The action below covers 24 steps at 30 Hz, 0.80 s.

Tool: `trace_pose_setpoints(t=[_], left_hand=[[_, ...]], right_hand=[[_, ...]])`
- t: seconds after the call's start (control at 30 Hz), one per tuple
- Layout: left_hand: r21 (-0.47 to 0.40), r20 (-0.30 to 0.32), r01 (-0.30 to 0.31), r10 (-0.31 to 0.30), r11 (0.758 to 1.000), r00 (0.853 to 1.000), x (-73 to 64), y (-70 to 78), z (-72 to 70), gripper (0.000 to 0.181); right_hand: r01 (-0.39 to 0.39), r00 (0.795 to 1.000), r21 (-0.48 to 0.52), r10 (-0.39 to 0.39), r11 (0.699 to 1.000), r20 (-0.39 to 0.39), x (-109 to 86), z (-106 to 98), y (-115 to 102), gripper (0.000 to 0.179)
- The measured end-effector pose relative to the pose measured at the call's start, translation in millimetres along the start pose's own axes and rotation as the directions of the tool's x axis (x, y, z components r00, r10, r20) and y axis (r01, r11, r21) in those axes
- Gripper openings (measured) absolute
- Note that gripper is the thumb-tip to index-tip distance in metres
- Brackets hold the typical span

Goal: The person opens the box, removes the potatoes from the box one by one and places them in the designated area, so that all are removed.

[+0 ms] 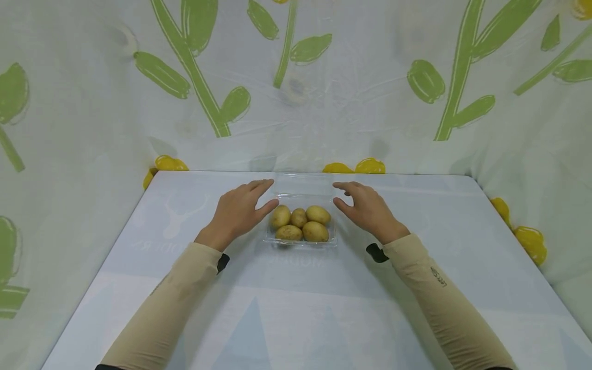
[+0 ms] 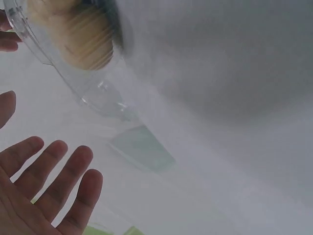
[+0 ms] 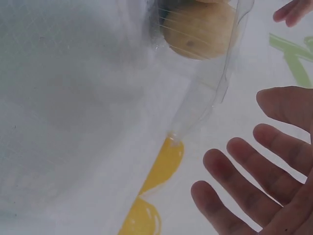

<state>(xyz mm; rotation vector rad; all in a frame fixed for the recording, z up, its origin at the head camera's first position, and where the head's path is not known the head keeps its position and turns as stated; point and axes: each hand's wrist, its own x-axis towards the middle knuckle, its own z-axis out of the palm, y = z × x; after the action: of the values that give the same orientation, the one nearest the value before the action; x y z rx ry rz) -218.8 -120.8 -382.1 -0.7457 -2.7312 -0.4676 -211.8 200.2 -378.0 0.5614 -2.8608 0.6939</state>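
Observation:
Several potatoes (image 1: 316,231) lie in a clear plastic clamshell box (image 1: 300,244) at the middle of the table, its transparent lid (image 1: 303,183) folded back toward the far edge. To the left of the box is my left hand (image 1: 239,208), fingers spread, thumb tip near the box's left rim. My right hand (image 1: 365,208) mirrors it on the other side, its thumb and fingers apart. In both wrist views the fingers (image 2: 66,181) are extended with nothing between them, and a potato (image 3: 198,32) shows through the box wall.
The box stands on a white table (image 1: 296,308) with pale blue triangle prints. Behind the table's far edge and along its sides hangs a white curtain (image 1: 351,103) with green leaves and yellow flowers. Dark wrist straps (image 1: 376,253) sit at the beige sleeve cuffs.

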Motion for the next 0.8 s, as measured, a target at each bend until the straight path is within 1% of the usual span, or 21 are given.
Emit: trace_pose_setpoints(t=[0.1, 0.17, 0.3, 0.47, 0.6, 0.7, 0.8], left_hand=[[-0.001, -0.005, -0.020, 0.020, 1.000, 1.000, -8.9, 1.9, -3.0, 0.063], [-0.005, 0.005, -0.023, 0.023, 1.000, 1.000, -15.1, 3.1, -4.9, 0.066], [-0.014, 0.053, -0.010, 0.011, 1.000, 0.999, -28.4, 6.3, -7.2, 0.074], [-0.030, 0.121, 0.025, -0.022, 0.999, 0.992, -43.1, 8.7, -5.0, 0.082], [-0.040, 0.152, 0.029, -0.022, 0.999, 0.988, -48.0, 9.6, -0.4, 0.085], [-0.040, 0.163, 0.023, -0.016, 0.999, 0.987, -50.2, 9.5, 3.8, 0.085], [-0.053, 0.179, 0.033, -0.023, 0.998, 0.984, -52.0, 9.6, 6.7, 0.086]], right_hand=[[0.019, 1.000, 0.018, -0.018, 1.000, -0.012, -1.1, -1.9, -1.1, 0.044], [0.034, 0.999, 0.035, -0.033, 0.999, -0.021, -1.7, -3.3, -2.2, 0.044], [0.061, 0.998, 0.080, -0.058, 0.995, -0.030, -3.0, -6.9, -6.5, 0.044], [0.077, 0.997, 0.129, -0.076, 0.989, -0.010, -4.1, -10.2, -17.4, 0.044], [0.092, 0.996, 0.142, -0.093, 0.986, 0.000, -5.9, -11.2, -24.8, 0.045], [0.108, 0.994, 0.158, -0.112, 0.982, 0.015, -7.1, -10.5, -30.1, 0.046], [0.124, 0.991, 0.176, -0.132, 0.977, 0.035, -8.2, -8.2, -34.3, 0.045]])
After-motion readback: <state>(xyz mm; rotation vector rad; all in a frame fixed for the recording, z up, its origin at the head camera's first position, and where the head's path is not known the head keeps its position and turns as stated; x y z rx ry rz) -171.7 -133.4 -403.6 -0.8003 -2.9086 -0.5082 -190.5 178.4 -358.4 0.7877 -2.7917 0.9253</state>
